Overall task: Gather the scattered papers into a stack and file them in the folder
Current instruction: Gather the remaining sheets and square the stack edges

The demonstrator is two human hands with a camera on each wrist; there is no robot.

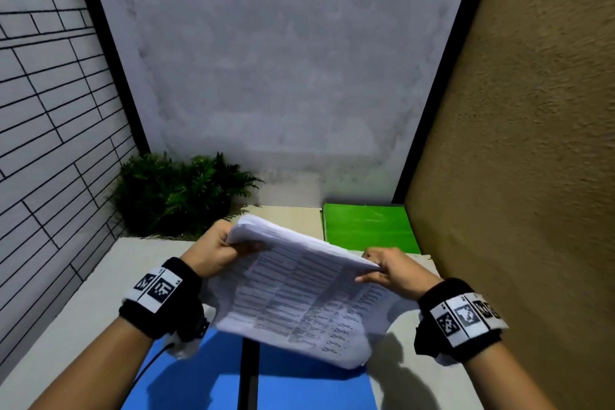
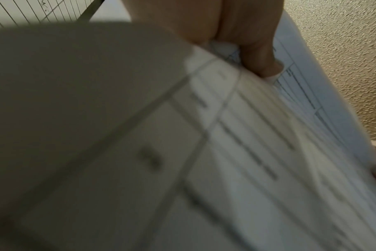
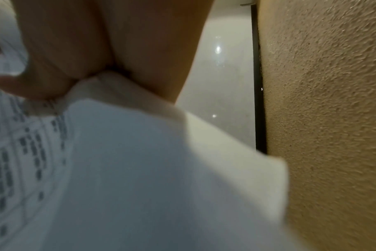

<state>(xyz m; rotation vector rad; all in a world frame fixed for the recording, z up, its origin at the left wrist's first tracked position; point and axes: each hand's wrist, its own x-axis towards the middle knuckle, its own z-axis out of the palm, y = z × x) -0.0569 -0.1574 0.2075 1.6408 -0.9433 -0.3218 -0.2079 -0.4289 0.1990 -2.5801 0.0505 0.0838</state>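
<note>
A stack of white printed papers (image 1: 299, 293) hangs in the air above the table, held at its far edge by both hands. My left hand (image 1: 223, 250) grips the far left corner, thumb on top. My right hand (image 1: 382, 268) pinches the far right corner. Below the stack lies an open blue folder (image 1: 199, 376) with a black spine (image 1: 249, 376). In the left wrist view the papers (image 2: 247, 152) fill the frame under my left hand (image 2: 253, 56). In the right wrist view my right hand (image 3: 75, 68) pinches the papers (image 3: 140, 169).
A green folder (image 1: 369, 226) lies at the back right of the beige table (image 1: 83, 293). A green plant (image 1: 176, 193) stands at the back left. A textured tan wall (image 1: 532, 143) runs close along the right, a tiled wall (image 1: 50, 143) on the left.
</note>
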